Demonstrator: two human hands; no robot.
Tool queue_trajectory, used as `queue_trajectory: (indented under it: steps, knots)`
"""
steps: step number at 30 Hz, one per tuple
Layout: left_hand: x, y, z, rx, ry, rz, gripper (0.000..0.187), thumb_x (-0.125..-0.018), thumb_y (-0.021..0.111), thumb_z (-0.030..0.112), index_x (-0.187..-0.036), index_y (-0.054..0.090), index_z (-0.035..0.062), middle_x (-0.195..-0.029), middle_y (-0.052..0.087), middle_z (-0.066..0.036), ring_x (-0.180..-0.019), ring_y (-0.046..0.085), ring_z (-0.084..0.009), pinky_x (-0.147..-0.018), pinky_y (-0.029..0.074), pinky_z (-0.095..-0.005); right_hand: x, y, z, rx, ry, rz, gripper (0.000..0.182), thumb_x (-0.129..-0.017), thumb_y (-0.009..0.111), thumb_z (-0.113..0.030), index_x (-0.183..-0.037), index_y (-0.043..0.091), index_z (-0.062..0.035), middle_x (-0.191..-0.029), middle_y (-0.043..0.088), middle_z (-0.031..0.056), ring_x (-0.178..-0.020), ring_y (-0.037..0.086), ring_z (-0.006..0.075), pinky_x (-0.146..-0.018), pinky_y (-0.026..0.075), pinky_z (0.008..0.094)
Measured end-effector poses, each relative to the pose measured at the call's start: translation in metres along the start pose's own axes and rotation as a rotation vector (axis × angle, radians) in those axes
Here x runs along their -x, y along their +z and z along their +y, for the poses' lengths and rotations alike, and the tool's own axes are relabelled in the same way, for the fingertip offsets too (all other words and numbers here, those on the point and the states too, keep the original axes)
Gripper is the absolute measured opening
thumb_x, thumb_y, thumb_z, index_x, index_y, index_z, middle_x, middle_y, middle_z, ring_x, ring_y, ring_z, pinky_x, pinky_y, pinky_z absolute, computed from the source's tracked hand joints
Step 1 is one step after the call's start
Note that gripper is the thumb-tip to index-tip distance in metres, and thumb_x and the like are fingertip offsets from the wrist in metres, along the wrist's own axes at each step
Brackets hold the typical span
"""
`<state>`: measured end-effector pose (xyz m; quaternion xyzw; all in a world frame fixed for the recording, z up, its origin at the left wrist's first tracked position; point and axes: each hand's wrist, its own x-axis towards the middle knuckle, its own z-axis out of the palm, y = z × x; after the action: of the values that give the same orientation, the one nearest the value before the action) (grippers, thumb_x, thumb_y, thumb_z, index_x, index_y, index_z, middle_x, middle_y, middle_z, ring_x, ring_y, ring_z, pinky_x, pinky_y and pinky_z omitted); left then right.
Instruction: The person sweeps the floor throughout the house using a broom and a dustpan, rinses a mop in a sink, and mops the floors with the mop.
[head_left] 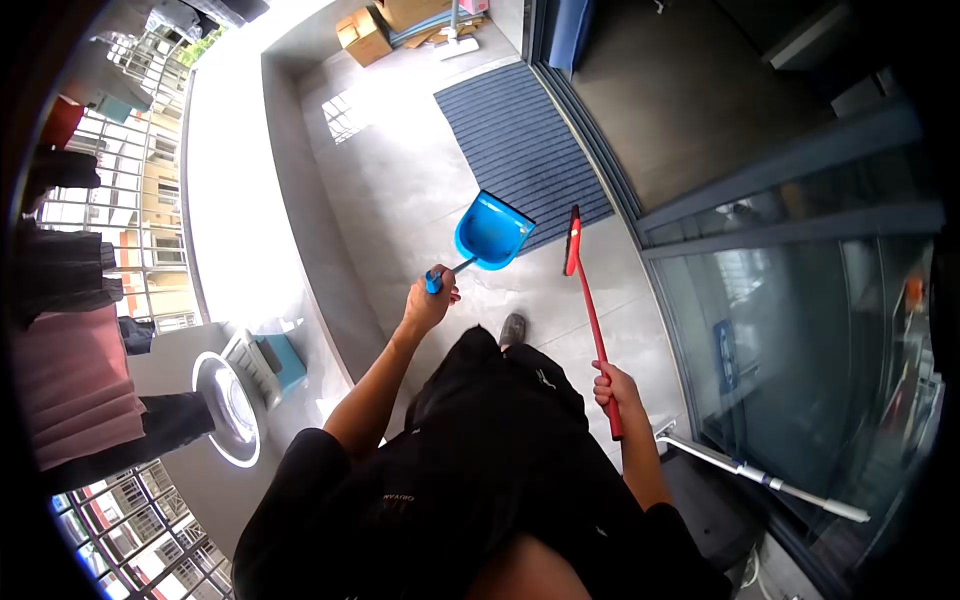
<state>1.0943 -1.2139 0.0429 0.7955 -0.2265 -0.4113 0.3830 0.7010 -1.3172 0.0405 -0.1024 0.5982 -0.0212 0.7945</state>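
My left hand (428,303) is closed around the short handle of a blue dustpan (492,232). The pan faces up over the tiled floor, and its front edge overlaps the corner of a dark ribbed mat (525,140) in this view. On the other side, my right hand (617,388) grips the lower part of a long-handled red broom (591,315). Its narrow red head with a dark strip points away from me, to the right of the dustpan and near the mat's edge. One of my shoes (513,328) shows between the two tools.
Sliding glass doors (770,330) and their floor track run along the right. A white pole (765,478) leans low there. Cardboard boxes (363,38) and a white-headed mop (456,47) stand at the far end. Left are a ledge, hanging clothes (80,380) and a white basin (226,410).
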Motion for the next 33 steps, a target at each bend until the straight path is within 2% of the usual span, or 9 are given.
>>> queue_trajectory:
  steps: [6,9,18,20,21,26,27,28,33]
  knots:
    - [-0.125,-0.006,0.065,0.093,-0.009,-0.032,0.030,-0.096,0.043,0.027,-0.090,0.056,0.0003,-0.073,0.065,-0.010,-0.067,0.068,-0.0172,-0.061,0.053,-0.0287,-0.031,0.054,-0.121,-0.125,0.028,-0.117,0.025,-0.098,0.046,-0.024,-0.115,0.048,-0.0063,-0.057,0.035,-0.0054,-0.040,0.029,0.0031,-0.035,0.026,0.0188]
    - [-0.207,0.000,0.083,0.075,0.016,-0.103,0.031,-0.096,0.045,0.028,-0.092,0.057,-0.0002,-0.073,0.065,-0.011,-0.067,0.068,-0.0180,-0.061,0.053,-0.0287,-0.041,0.090,-0.161,-0.099,-0.056,-0.035,0.027,-0.098,0.044,-0.024,-0.118,0.047,-0.0060,-0.058,0.035,-0.0050,-0.041,0.029,0.0034,-0.036,0.027,0.0193]
    - [-0.415,0.052,0.238,-0.140,0.157,-0.311,0.033,-0.096,0.044,0.032,-0.094,0.057,0.0027,-0.069,0.065,-0.009,-0.067,0.068,-0.0186,-0.061,0.052,-0.0314,-0.057,0.174,-0.329,-0.145,-0.132,0.181,0.026,-0.097,0.042,-0.024,-0.119,0.049,-0.0095,-0.057,0.036,-0.0043,-0.041,0.030,0.0051,-0.037,0.026,0.0217]
    - [-0.449,0.073,0.267,-0.176,0.200,-0.364,0.034,-0.097,0.044,0.034,-0.095,0.057,0.0029,-0.066,0.064,-0.008,-0.066,0.068,-0.0183,-0.061,0.052,-0.0317,-0.058,0.175,-0.358,-0.188,-0.167,0.196,0.026,-0.097,0.043,-0.023,-0.118,0.050,-0.0101,-0.057,0.036,-0.0041,-0.040,0.030,0.0056,-0.037,0.027,0.0223]
    - [-0.473,0.086,0.278,-0.204,0.308,-0.384,0.035,-0.097,0.044,0.036,-0.093,0.055,0.0031,-0.061,0.061,-0.008,-0.064,0.067,-0.0184,-0.057,0.051,-0.0325,-0.060,0.175,-0.376,-0.203,-0.172,0.194,0.026,-0.097,0.043,-0.023,-0.118,0.050,-0.0099,-0.057,0.036,-0.0041,-0.040,0.031,0.0057,-0.037,0.027,0.0223]
    - [-0.567,0.156,0.363,-0.177,0.299,-0.446,0.036,-0.097,0.043,0.034,-0.088,0.055,0.0014,-0.060,0.062,-0.009,-0.060,0.066,-0.0176,-0.055,0.050,-0.0315,-0.096,0.160,-0.471,-0.259,-0.286,0.174,0.026,-0.095,0.044,-0.018,-0.118,0.050,-0.0092,-0.057,0.037,-0.0039,-0.040,0.031,0.0056,-0.037,0.028,0.0223]
    - [-0.583,0.171,0.379,-0.200,0.320,-0.446,0.036,-0.097,0.043,0.033,-0.088,0.055,0.0010,-0.060,0.062,-0.009,-0.060,0.066,-0.0174,-0.055,0.050,-0.0312,-0.112,0.147,-0.490,-0.255,-0.297,0.162,0.022,-0.093,0.048,-0.026,-0.108,0.053,-0.0103,-0.058,0.039,-0.0028,-0.040,0.035,0.0093,-0.038,0.033,0.0261]
    - [-0.601,0.188,0.400,-0.163,0.312,-0.453,0.035,-0.097,0.043,0.033,-0.088,0.055,0.0008,-0.060,0.062,-0.009,-0.060,0.066,-0.0172,-0.055,0.051,-0.0308,-0.123,0.136,-0.516,-0.291,-0.277,0.117,0.021,-0.093,0.048,-0.025,-0.107,0.052,-0.0105,-0.059,0.040,-0.0028,-0.042,0.036,0.0092,-0.039,0.034,0.0260]
    - [-0.667,0.245,0.479,-0.094,0.323,-0.509,0.033,-0.097,0.045,0.031,-0.089,0.055,0.0001,-0.067,0.064,-0.010,-0.062,0.066,-0.0165,-0.056,0.051,-0.0282,-0.133,0.108,-0.637,-0.368,-0.334,0.126,0.015,-0.091,0.054,-0.028,-0.090,0.052,-0.0130,-0.061,0.042,-0.0037,-0.045,0.038,0.0073,-0.040,0.033,0.0241]
